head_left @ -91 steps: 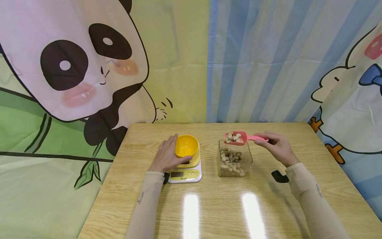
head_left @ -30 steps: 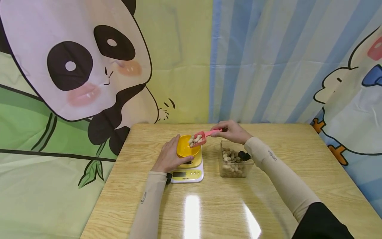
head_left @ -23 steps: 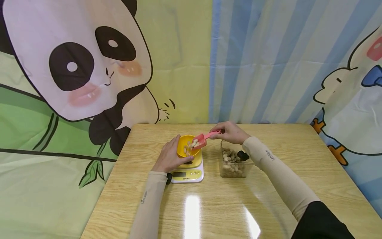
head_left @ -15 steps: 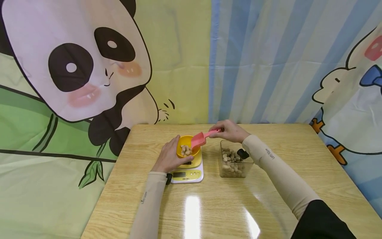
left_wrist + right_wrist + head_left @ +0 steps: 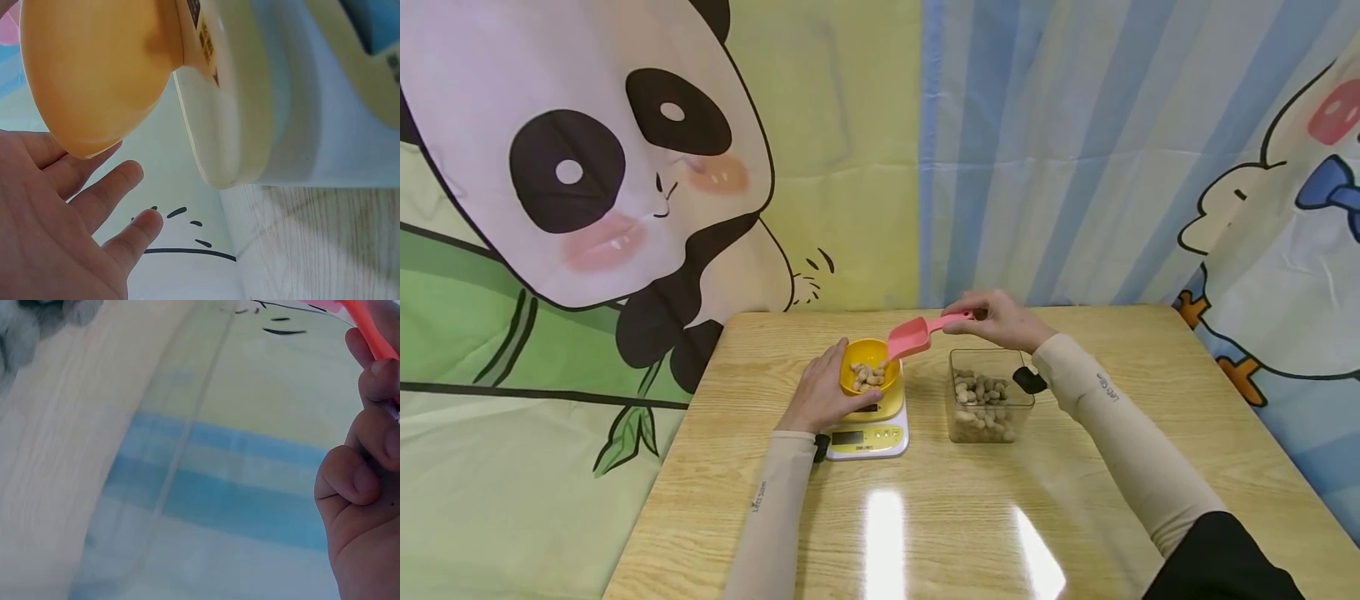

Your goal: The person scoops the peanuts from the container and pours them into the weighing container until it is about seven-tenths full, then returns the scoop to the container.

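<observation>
A yellow bowl with several unshelled peanuts in it sits on the yellow-and-white kitchen scale. My left hand holds the bowl from its left side, thumb along the near rim and fingers along the far side. In the left wrist view the other fingers stand spread below the bowl's wall. My right hand grips a pink scoop by its handle, above and to the right of the bowl. The scoop's tray is tilted towards the bowl and no peanuts show in it.
A clear square container of unshelled peanuts stands right of the scale, partly under my right wrist. The wooden table ends at a cartoon-printed curtain behind.
My right hand carried the loaded scoop left from above the container to the bowl. Peanuts slid from the scoop into the bowl; the scoop then rose slightly up and right. My left hand stayed in place.
</observation>
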Motion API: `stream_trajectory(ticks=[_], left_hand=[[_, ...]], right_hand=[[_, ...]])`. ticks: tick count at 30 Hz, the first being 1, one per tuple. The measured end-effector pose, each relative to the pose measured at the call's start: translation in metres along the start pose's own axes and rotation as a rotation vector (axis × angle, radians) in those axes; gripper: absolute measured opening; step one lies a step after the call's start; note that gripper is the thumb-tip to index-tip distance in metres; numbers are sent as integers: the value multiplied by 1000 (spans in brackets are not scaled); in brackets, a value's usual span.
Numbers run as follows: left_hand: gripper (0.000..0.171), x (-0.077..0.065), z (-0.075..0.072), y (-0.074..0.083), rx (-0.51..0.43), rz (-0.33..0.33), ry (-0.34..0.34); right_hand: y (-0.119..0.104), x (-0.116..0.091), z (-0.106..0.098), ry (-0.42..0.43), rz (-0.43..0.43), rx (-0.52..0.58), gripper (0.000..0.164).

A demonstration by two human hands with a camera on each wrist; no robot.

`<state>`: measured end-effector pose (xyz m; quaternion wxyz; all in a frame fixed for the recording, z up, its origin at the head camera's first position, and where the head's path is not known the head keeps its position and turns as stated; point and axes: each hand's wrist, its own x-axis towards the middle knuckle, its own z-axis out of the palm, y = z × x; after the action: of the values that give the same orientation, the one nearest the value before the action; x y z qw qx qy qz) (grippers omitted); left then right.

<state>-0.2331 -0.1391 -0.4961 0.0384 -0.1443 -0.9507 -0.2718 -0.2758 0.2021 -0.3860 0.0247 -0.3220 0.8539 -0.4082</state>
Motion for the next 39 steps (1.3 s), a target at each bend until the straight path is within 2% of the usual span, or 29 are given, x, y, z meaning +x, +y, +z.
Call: stream_trajectory(ticks=[8, 12, 17, 21, 29, 39], left_hand=[[119, 1, 2, -1, -8, -2, -2], [121, -1, 3, -3, -5, -7, 5], [121, -2, 3, -4, 5, 5, 7], [121, -2, 2, -3, 8, 10, 5], [120, 0, 2, -1, 24, 5, -12], [123, 2, -3, 1, 42, 30, -2]], right_hand=[[-25, -41, -30, 115, 103, 44, 23], [-21, -61, -38, 172, 109, 45, 22], [-17, -84, -44, 199, 135, 10, 21], [-10, -99, -45, 214, 153, 5, 21], [31, -123, -44, 251, 161, -16, 21], [42, -141, -43, 231, 176, -32, 23]])
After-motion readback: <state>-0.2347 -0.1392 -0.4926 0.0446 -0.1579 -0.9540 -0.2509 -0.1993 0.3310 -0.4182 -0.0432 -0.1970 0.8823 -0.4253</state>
